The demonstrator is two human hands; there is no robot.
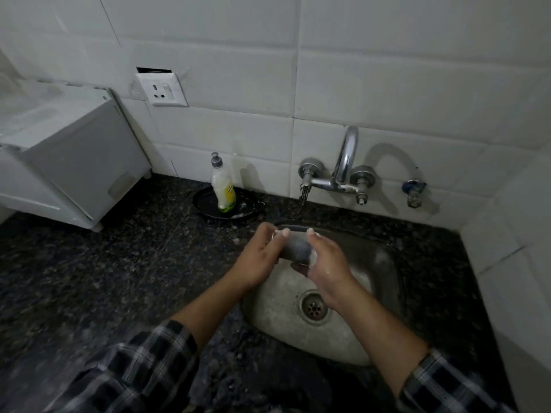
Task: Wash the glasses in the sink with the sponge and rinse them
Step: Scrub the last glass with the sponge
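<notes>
A greyish glass (298, 248) lies sideways in the air over the steel sink (384, 269). My left hand (262, 257) grips its left end, with the fingertips curled over the top. At the other end, my right hand (325, 260) wraps around it, index finger on top and thumb underneath. A pale soapy patch (313, 257) shows between my right palm and the glass; I cannot tell whether it is the sponge or foam. No other glass shows in the basin.
The tap (346, 162) is mounted on the tiled wall behind the sink, and no water runs from it. A dish soap bottle (223, 189) stands on a black plate (205, 205) on the dark stone counter. A white appliance (74, 162) sits at the left.
</notes>
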